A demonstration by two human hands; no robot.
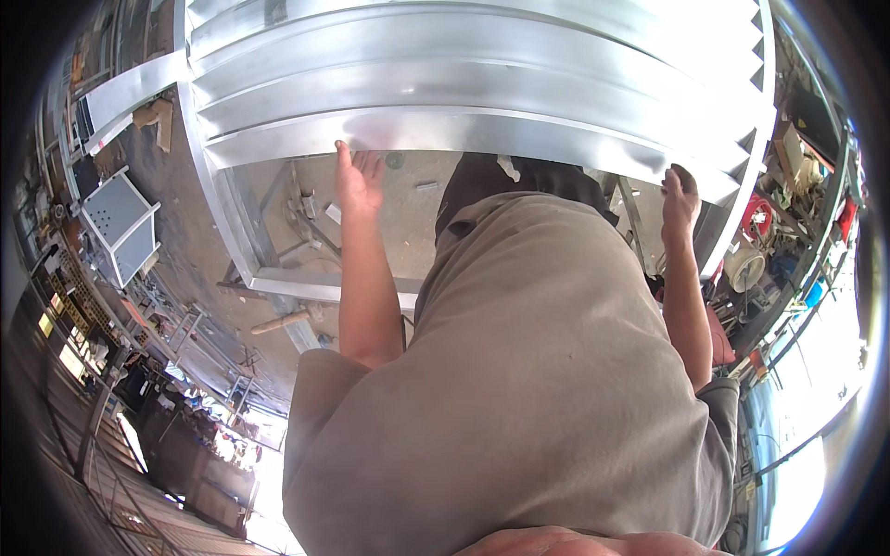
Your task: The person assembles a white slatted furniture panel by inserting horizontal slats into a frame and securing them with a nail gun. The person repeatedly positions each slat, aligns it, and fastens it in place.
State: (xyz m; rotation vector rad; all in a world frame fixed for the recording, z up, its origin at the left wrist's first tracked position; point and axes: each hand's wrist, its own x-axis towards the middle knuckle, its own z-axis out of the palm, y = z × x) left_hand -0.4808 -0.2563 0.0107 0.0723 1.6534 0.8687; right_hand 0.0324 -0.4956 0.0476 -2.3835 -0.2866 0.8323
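A row of shiny silver metal slats spans a metal frame (pixel 219 208) in front of me, like a louvre panel. My left hand (pixel 360 185) is at the near edge of the closest metal slat (pixel 436 130), thumb on its face and fingers reaching beneath it. Toward the slat's right end, my right hand (pixel 681 202) grips the same edge with curled fingers, their tips partly hidden. Between the closest slat and the frame's near bar (pixel 320 286) lies an opening, where my body stands.
On the left floor sits a grey metal box-like piece (pixel 120 225) with perforations. A wooden stick (pixel 280 322) and scrap pieces lie by the frame. Cluttered at right are a red reel-like object (pixel 756 215) and a pale round container (pixel 744 269).
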